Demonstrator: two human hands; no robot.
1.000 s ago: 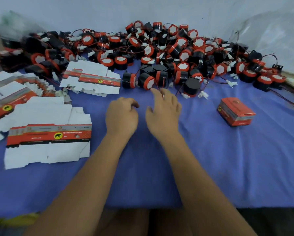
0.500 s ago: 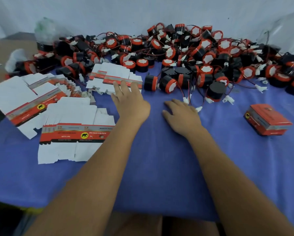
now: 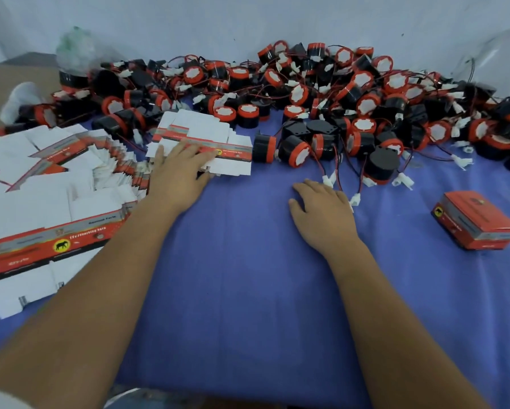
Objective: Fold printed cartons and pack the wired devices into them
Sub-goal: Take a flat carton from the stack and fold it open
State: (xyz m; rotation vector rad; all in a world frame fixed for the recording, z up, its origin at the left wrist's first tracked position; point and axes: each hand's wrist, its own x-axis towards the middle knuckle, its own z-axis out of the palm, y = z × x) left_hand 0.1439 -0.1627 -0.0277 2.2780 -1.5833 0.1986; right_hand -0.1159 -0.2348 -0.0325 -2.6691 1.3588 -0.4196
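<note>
On the blue cloth (image 3: 248, 276), the left hand (image 3: 178, 169) lies flat with fingers straight and spread, pressing the near edge of a small stack of flat cartons (image 3: 203, 143). The right hand (image 3: 321, 214) rests palm-down on the cloth, fingers relaxed, holding nothing, just beside a white connector (image 3: 354, 199). A pile of wired devices (image 3: 321, 98) runs along the far side. More flat cartons (image 3: 50, 208) lie fanned out at left. One folded carton (image 3: 478, 221) sits at right, well apart from both hands.
</note>
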